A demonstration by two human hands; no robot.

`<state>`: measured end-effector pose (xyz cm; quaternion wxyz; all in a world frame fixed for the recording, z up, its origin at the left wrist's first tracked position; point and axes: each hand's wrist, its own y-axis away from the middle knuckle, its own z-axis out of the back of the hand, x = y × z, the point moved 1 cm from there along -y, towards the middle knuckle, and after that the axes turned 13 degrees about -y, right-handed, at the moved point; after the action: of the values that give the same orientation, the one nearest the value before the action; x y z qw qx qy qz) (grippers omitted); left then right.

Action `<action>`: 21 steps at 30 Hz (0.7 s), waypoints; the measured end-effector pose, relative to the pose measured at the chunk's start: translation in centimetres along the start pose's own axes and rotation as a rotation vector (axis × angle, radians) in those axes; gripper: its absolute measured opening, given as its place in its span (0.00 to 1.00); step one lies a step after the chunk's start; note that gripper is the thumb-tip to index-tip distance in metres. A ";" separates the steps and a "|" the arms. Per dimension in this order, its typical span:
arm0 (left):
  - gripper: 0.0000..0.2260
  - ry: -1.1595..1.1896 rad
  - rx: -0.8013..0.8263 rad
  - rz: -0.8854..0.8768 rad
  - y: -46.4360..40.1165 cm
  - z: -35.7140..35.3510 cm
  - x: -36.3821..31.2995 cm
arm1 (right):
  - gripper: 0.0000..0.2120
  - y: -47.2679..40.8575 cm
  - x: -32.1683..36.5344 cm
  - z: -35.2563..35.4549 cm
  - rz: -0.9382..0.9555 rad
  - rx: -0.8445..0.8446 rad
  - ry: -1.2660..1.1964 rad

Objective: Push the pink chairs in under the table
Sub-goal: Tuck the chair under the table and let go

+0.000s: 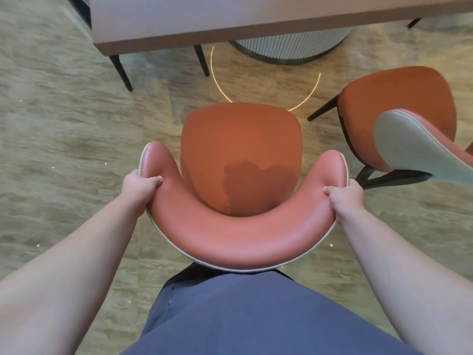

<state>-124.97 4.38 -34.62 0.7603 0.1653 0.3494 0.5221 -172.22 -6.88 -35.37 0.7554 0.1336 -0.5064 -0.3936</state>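
The pink curved-back leather chair (240, 175) stands short of the pale wood-edged table (230, 19), left hand (142, 187) and right hand (344, 197) both gripping its backrest ends. Pushing step; next, a straight shove forward. Second pink chair (394, 111) waits beside.

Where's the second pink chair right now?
In the head view, the second pink chair stands at right, beside the held chair, short of the table and angled away.
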 end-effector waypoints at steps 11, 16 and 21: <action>0.13 0.041 -0.015 -0.005 -5.0 1.7 -8.6 | 0.10 -4.3 9.5 -4.1 0.040 0.006 0.031; 0.13 0.043 -0.032 0.023 -7.1 1.4 -13.0 | 0.11 -8.0 14.0 -5.9 0.029 0.049 0.045; 0.11 0.065 -0.058 0.076 -9.2 0.1 -16.9 | 0.11 -12.9 18.1 -8.0 0.038 0.098 0.100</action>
<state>-122.16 -14.67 -34.14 0.7327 0.1395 0.3519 0.5656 -167.99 -30.16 -34.79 0.7795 0.1804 -0.4893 -0.3469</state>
